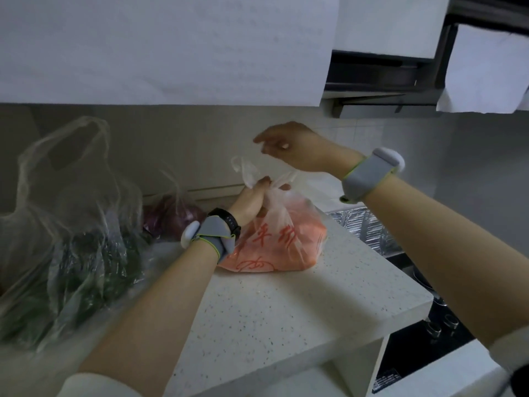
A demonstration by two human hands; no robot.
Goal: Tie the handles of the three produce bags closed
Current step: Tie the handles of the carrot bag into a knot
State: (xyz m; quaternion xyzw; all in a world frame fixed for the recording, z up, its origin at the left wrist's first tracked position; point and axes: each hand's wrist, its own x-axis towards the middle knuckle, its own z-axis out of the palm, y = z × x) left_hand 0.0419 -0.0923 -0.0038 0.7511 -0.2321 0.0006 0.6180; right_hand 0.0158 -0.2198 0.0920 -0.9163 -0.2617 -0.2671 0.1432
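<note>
Both forearms were bare, white sleeves pushed up near the elbows. Each wrist wore a grey band (363, 179) edged lime-green with a white pod; left wrist also carried a black watch (226, 220).

The tabletop (286, 310) is white with fine dark speckles. On it, a clear bag (274, 242) shows orange produce through the film and carries red printed characters. A second clear bag (71, 224) holds dark green leaves, and a third (174, 216) shows deep purple. Both wrists wear grey bands (363, 179) edged in lime green, with white pods. The wall tiles (200, 144) are pale grey-beige.
</note>
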